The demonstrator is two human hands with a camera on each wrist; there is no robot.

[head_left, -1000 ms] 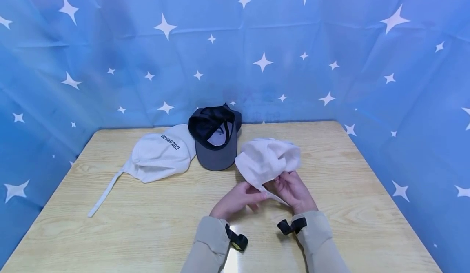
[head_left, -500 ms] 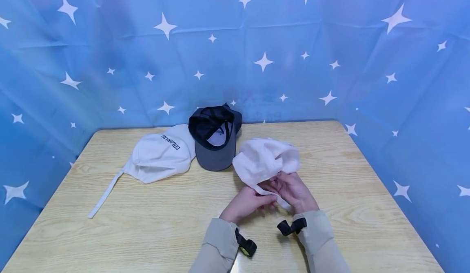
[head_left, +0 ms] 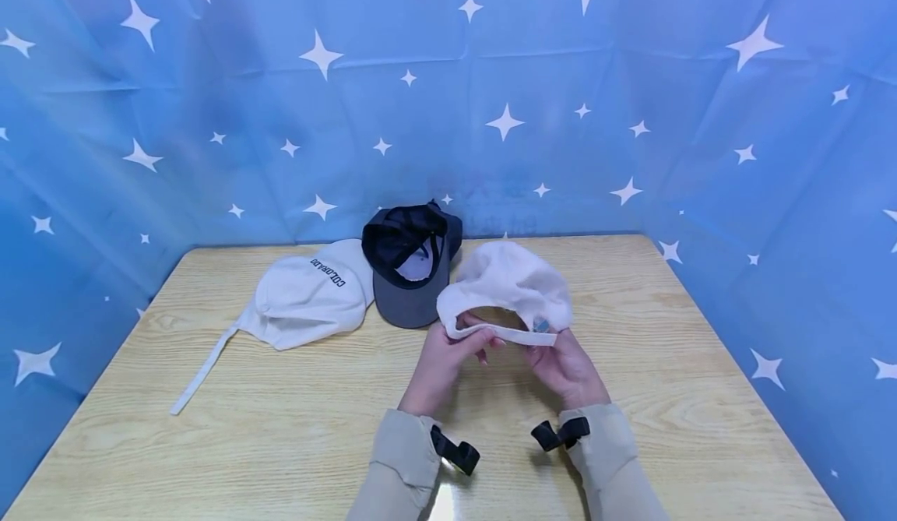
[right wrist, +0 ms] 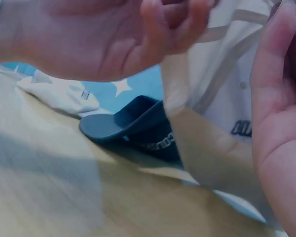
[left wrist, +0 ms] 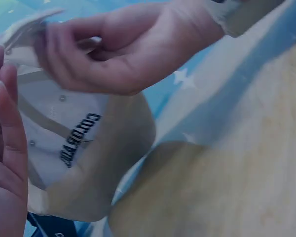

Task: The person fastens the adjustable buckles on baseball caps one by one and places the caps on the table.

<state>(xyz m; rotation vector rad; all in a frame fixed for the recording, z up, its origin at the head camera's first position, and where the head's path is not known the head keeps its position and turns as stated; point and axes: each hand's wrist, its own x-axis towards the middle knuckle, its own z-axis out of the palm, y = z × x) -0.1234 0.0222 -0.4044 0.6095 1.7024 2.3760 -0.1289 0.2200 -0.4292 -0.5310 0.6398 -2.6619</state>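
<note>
A white cap (head_left: 504, 276) is held up over the table between both hands, its back opening facing the person. My left hand (head_left: 440, 361) pinches the cap's back strap (head_left: 501, 336) between thumb and fingers. At the other side my right hand (head_left: 571, 369) grips the strap's end by a small greyish buckle (head_left: 541, 325); the exact finger hold there is partly hidden. Dark COLORADO lettering (left wrist: 79, 140) shows on this cap in the left wrist view. Close by its left side, a dark grey cap (head_left: 409, 303) lies with its hollow facing up.
Another white cap (head_left: 297, 299) marked COLORADO lies left of the dark cap, touching it. Its loose strap (head_left: 203, 373) stretches toward the front left. The wooden table (head_left: 280, 443) ends at a blue starred curtain (head_left: 420, 100) behind and at the sides.
The held cap has tipped up, so its back opening and strap now show. My left hand has slid left along the strap and risen; the strap is drawn straight across. The other caps stay put.
</note>
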